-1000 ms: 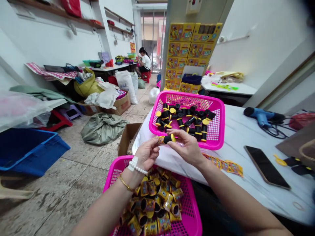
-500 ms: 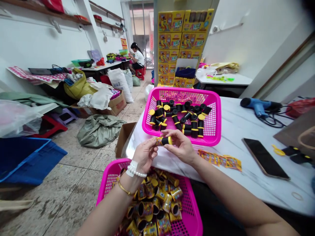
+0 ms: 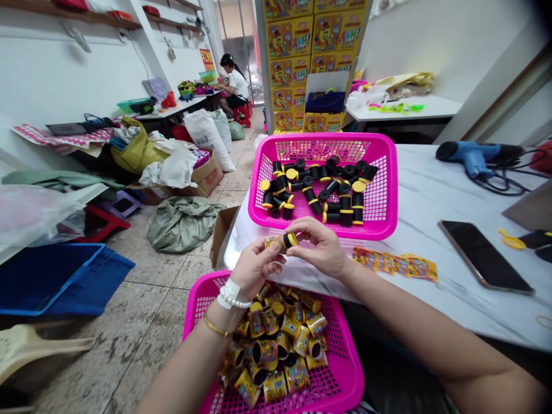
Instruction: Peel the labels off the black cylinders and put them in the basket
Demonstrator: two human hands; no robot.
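A small black cylinder with a yellow cap is partly inside a printed yellow plastic sleeve, between my two hands. My left hand pinches the sleeve between thumb and fingers. At the capped end, the fingers and thumb of my right hand close around the cylinder. Just beyond the hands, a pink basket holds several black and yellow cylinders. Below them, a second pink basket is heaped with sleeved cylinders.
On the marble-patterned table lie a strip of flat printed sleeves, a phone and a blue heat gun. Yellow boxes are stacked behind. A blue bin stands left; a person sits farther back.
The sleeve now covers more of the black cylinder, leaving a narrower black band by the cap. My view has tipped downward and shifted a little.
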